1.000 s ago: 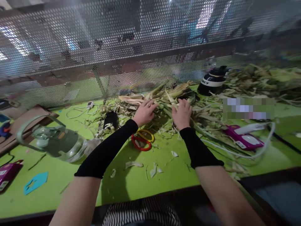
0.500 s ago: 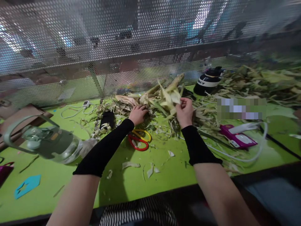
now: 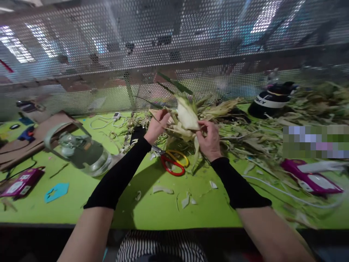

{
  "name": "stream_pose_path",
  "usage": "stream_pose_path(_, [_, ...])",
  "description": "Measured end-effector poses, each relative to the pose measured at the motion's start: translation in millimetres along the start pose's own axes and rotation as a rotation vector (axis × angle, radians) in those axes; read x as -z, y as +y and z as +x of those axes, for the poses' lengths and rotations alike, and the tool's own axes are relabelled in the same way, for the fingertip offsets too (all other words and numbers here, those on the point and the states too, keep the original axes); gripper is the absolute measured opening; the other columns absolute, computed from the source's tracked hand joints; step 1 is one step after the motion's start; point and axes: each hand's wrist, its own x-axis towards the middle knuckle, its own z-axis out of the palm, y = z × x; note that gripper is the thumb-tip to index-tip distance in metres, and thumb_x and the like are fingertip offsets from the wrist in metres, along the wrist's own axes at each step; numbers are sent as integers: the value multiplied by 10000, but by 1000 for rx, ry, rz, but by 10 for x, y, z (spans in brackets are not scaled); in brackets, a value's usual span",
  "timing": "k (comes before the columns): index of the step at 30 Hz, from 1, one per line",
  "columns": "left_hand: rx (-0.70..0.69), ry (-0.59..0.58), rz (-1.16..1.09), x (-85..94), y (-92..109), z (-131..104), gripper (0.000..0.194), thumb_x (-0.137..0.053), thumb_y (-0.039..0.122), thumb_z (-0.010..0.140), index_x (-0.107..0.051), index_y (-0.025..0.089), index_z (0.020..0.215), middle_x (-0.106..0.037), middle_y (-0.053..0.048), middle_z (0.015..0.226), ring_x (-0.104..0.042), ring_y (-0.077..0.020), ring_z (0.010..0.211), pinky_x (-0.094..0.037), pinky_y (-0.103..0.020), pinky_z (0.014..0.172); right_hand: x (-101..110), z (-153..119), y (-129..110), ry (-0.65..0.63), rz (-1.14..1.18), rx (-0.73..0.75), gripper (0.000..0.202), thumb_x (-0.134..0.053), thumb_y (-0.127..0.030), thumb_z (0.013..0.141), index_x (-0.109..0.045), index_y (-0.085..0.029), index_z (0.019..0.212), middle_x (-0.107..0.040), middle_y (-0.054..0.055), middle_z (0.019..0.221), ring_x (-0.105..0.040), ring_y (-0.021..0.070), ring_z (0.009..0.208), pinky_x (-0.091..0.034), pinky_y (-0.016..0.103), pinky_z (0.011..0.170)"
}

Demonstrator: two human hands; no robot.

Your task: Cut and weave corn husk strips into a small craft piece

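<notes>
A pale green corn husk (image 3: 187, 113) with long dark green leaf tips stands up between my two hands. My right hand (image 3: 209, 141) pinches its lower right edge between thumb and fingers. On the other side, my left hand (image 3: 157, 126) is closed at a pale brownish piece of husk; its fingertips partly hide what they grip. Red and yellow handled scissors (image 3: 174, 163) lie on the green table (image 3: 152, 209) just below the hands, blades toward my left wrist. More dry husks (image 3: 225, 109) are heaped behind and to the right.
A green water bottle (image 3: 87, 154) lies tilted at left, near a blue paper cutout (image 3: 56, 192) and a purple power strip (image 3: 24, 183). At right are another purple power strip (image 3: 312, 178), a white cable and a black bottle (image 3: 271, 102). A perforated metal screen (image 3: 152, 47) rises behind.
Both hands have come closer around a husk, which is now raised between them. My left hand has lifted off the pile. The view has shifted left.
</notes>
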Motion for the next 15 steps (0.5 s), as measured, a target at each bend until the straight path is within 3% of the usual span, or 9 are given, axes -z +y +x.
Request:
stream_pose_path(2, [74, -88, -109, 88, 102, -67, 283, -584, 332, 1000, -669, 127, 1176, -736, -114, 1154, -688, -173, 1002, -545, -276, 881, -11, -9, -29, -28, 0, -3, 320, -580, -266, 853, -639, -221, 1164, -709, 120, 1081, -636, 301, 975, -516, 500, 956])
stream_pose_path(5, [98, -443, -155, 175, 208, -194, 364, -720, 333, 920, -680, 141, 1226, -731, -114, 1206, -686, -164, 1044, -534, -295, 943, -17, -22, -44, -49, -13, -28, 327, -577, -258, 845, -637, -220, 1164, -713, 131, 1105, -634, 313, 1012, -507, 513, 973])
stream_pose_path(7, [96, -620, -29, 202, 210, -274, 363, -769, 309, 870, -703, 138, 1184, -745, -108, 1179, -690, -167, 1021, -539, -325, 951, -22, -32, -33, -49, -27, -50, 330, -558, -259, 851, -624, -216, 1171, -713, 138, 1118, -635, 311, 1019, -511, 511, 968])
stream_pose_path(9, [52, -672, 162, 200, 152, -329, 298, -757, 283, 866, -723, 149, 1130, -764, -86, 1145, -692, -169, 994, -542, -349, 948, -34, -41, -9, -31, -28, -86, 341, -533, -273, 867, -600, -207, 1196, -704, 149, 1152, -639, 304, 1028, -524, 502, 952])
stream_pose_path(15, [-239, -662, 556, 74, -88, -333, 180, -610, 172, 930, -744, 148, 1047, -778, -101, 1134, -715, -197, 1054, -533, -343, 1007, -110, -55, 81, 53, 168, -295, 446, -564, -319, 840, -515, -201, 1268, -653, 167, 1215, -665, 279, 1041, -560, 476, 934])
